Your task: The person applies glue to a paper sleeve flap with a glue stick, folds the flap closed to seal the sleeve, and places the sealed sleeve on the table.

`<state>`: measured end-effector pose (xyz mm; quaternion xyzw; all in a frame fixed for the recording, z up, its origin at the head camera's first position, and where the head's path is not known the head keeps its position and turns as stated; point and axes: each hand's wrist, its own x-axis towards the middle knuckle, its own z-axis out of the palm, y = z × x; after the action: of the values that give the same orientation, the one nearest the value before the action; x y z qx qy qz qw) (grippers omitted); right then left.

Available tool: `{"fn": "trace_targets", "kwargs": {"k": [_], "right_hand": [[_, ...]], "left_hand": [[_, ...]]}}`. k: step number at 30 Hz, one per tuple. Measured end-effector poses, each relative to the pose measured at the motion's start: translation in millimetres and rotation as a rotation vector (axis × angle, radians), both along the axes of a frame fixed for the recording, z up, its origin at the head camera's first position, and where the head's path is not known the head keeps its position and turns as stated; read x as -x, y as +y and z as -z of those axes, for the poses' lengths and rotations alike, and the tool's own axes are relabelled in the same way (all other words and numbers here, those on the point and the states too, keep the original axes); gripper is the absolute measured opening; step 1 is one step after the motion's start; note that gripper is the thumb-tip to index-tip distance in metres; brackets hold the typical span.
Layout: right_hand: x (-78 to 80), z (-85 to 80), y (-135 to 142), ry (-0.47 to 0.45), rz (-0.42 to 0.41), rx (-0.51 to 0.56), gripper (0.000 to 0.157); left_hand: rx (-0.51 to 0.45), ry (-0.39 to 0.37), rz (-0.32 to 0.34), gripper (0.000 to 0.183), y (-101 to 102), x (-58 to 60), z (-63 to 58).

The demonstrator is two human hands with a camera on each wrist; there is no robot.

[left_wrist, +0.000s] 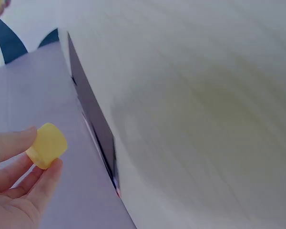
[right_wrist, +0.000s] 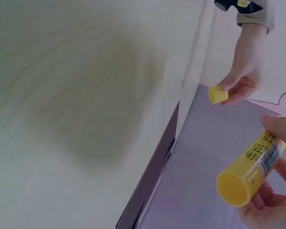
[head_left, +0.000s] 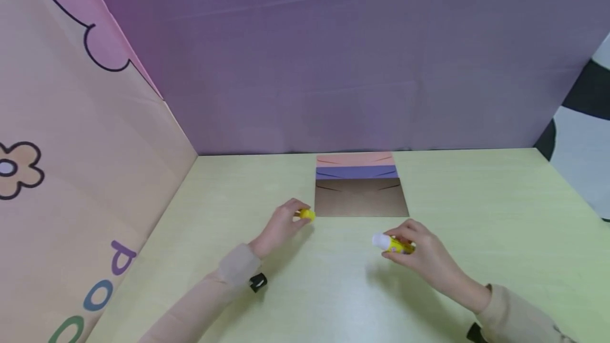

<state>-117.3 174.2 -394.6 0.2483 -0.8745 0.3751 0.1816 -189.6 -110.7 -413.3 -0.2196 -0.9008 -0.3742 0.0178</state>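
Observation:
My left hand pinches a small yellow cap between thumb and fingertips, above the table near the front left corner of a stack of coloured sheets. In the left wrist view the cap shows as a short rounded piece. To the right, my right hand grips a yellow glue stick with its white end pointing left. Print and a barcode show on the glue stick in the right wrist view. Cap and glue stick are apart.
The sheets, brown, purple and pink, lie overlapped at the table's back edge. Behind the pale table rises a purple wall. A printed panel with a flower and letters borders the left side.

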Motion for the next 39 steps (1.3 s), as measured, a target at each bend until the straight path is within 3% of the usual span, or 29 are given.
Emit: {"fn": "trace_targets", "kwargs": {"k": [4, 15, 25, 33, 39], "right_hand": [[0.5, -0.3, -1, 0.015, 0.008, -0.023, 0.029], [0.7, -3.1, -5, 0.125, 0.008, -0.080, 0.032], [0.8, -5.5, -8, 0.231, -0.024, -0.103, 0.037], [2.0, -6.5, -9, 0.312, -0.076, -0.110, 0.031], [1.4, -7.5, -10, 0.334, -0.091, -0.116, 0.030]], "left_hand": [[-0.077, 0.003, 0.024, 0.024, 7, -6.0, -4.5], [-0.307, -0.081, 0.052, 0.025, 27, -26.2, -17.8], [-0.468, -0.249, 0.082, 0.026, 42, -43.1, -31.4], [-0.565, -0.370, 0.080, 0.026, 52, -62.3, -54.7], [-0.596, -0.404, 0.107, 0.024, 56, -65.3, -53.8]]}}
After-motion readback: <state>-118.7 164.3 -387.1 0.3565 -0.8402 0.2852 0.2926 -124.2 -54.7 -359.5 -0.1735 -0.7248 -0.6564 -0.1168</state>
